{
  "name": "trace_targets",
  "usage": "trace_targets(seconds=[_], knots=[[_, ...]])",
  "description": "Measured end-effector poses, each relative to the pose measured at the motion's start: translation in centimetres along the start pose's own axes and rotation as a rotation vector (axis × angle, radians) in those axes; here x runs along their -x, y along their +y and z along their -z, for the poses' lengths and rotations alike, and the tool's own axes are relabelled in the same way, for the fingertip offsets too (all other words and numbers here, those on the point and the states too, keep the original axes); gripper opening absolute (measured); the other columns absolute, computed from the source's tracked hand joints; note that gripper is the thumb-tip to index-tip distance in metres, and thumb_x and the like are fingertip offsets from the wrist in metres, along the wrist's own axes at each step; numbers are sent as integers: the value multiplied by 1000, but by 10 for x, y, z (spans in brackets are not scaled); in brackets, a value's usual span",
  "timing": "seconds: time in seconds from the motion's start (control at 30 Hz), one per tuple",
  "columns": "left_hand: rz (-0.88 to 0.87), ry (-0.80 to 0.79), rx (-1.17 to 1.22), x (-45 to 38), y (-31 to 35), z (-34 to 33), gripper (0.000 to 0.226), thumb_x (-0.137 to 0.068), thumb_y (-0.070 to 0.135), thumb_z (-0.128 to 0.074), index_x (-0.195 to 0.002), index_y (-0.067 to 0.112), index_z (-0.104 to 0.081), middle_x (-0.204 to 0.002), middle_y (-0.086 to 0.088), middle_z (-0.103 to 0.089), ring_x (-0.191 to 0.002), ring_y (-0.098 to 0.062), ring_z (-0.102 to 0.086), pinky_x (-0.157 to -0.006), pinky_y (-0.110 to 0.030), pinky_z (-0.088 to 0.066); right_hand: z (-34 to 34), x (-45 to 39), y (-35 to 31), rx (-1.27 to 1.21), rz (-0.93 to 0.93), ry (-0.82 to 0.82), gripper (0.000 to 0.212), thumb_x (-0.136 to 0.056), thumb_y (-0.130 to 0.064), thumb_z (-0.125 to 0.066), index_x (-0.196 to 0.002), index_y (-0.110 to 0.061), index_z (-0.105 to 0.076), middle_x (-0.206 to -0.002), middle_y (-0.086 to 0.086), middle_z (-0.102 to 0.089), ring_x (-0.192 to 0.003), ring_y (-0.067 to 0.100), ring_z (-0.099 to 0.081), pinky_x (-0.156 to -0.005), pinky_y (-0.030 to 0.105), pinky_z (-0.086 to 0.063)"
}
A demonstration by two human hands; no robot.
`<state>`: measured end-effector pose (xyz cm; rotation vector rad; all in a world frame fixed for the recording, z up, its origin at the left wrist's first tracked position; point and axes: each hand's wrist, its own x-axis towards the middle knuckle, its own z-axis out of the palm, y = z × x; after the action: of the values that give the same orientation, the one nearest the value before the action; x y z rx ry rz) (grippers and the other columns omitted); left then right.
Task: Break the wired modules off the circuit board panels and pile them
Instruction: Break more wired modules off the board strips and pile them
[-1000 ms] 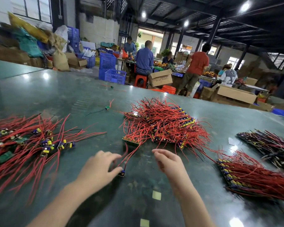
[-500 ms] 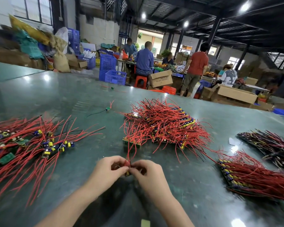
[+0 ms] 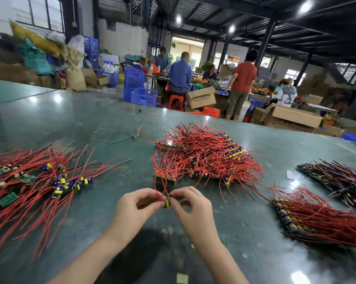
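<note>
At table (image 3: pixel 50 124) centre-bottom, two hands pinch one small wired module (image 3: pixel 167 202) between them, lifted just off the surface. Left hand (image 3: pixel 135 208) sits at the module's 9 o'clock, thumb and forefinger closed on it; right hand (image 3: pixel 190 206) at its 3 o'clock, same pinch on the other side. Module's red wires (image 3: pixel 159 181) run up toward 12. Small green panel strip (image 3: pixel 164 179) lies just beyond the hands at 12, touching the front edge of the central heap. Counts: four wired heaps. Loose-module pile (image 3: pixel 35 181) at 9 o'clock, well apart from the hands. Central panel heap (image 3: pixel 205 156) at 1 o'clock, near. Red panel stack (image 3: pixel 320 220) at 3 o'clock. Dark-wired stack (image 3: pixel 337 179) at 2 o'clock, further out. Two stray modules: one (image 3: pixel 134 136) at 11 o'clock, another (image 3: pixel 140 110) further back.
</note>
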<state>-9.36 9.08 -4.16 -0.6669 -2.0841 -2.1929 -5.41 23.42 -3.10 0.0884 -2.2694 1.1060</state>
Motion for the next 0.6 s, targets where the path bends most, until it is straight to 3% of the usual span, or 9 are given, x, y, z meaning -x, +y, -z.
trace_targets(seconds=[0.07, 0.17, 0.23, 0.3, 0.4, 0.43, 0.5, 0.53, 0.6], knots=[[-38, 74, -15, -1, 0, 0, 26, -68, -3, -75, -65, 23, -73, -74, -2, -74, -70, -7, -68, -72, -13, -52, 2, -1, -2, -157, -172, 25, 12, -81, -2, -67, -79, -13, -69, -76, -4, -66, -69, 3, -61, -68, 13, -48], [-150, 151, 45, 1, 1, -3, 15, -62, 11, -74, -73, 20, -74, -79, -6, -72, -71, -7, -67, -72, -13, -51, 6, -7, -6, -910, -656, 70, 9, -87, -2, -60, -80, -6, -66, -66, 4, -67, -57, 10, -61, -58, 18, -53], [-258, 105, 57, 6, 1, -7, 15, -66, 7, -74, -76, 19, -74, -79, -2, -72, -77, -11, -68, -75, -16, -52, 9, -10, -9, -1201, -844, 77, 9, -86, -3, -59, -79, -1, -64, -62, 7, -67, -50, 9, -60, -51, 18, -53], [-396, 26, -38, 10, 0, -8, 21, -72, 1, -73, -78, 20, -74, -84, 4, -70, -84, -16, -68, -76, -20, -52, 11, -10, -9, -1249, -869, 60, 7, -84, -4, -60, -80, -1, -64, -62, 6, -66, -50, 9, -59, -50, 18, -52], [-535, -40, -190, 12, 1, -5, 37, -78, -10, -61, -90, 23, -73, -97, 5, -67, -95, -18, -65, -84, -21, -50, 21, -11, -7, -1088, -676, -36, 5, -83, -10, -59, -83, -9, -63, -67, 0, -63, -61, 8, -55, -60, 18, -47], [-486, -20, -183, 11, 2, -6, 50, -79, -17, -53, -98, 26, -70, -103, 5, -66, -97, -18, -65, -88, -21, -49, 26, -12, -8, -1039, -604, -85, 5, -81, -12, -59, -82, -9, -63, -67, -1, -62, -62, 8, -55, -64, 19, -45], [-186, -5, 95, 7, 2, -5, 68, -76, -29, -42, -115, 24, -61, -110, -2, -66, -94, -21, -67, -86, -25, -53, 33, -12, -8, -907, -473, -192, 5, -80, -8, -59, -80, -10, -64, -68, -4, -64, -64, 6, -56, -70, 20, -46], [19, -38, 288, 5, 3, -3, 63, -76, -25, -47, -120, 19, -57, -109, -7, -68, -91, -25, -69, -80, -29, -56, 34, -11, -9, -774, -408, -236, 10, -82, -3, -60, -79, -11, -65, -67, -7, -65, -65, 4, -58, -71, 18, -46], [381, -231, 480, 5, 6, -3, 36, -82, 10, -57, -118, 6, -59, -105, -17, -70, -87, -32, -69, -75, -37, -59, 31, -8, -12, -530, -313, -313, 22, -85, 3, -59, -77, -17, -65, -67, -8, -64, -66, 4, -58, -70, 16, -46]])
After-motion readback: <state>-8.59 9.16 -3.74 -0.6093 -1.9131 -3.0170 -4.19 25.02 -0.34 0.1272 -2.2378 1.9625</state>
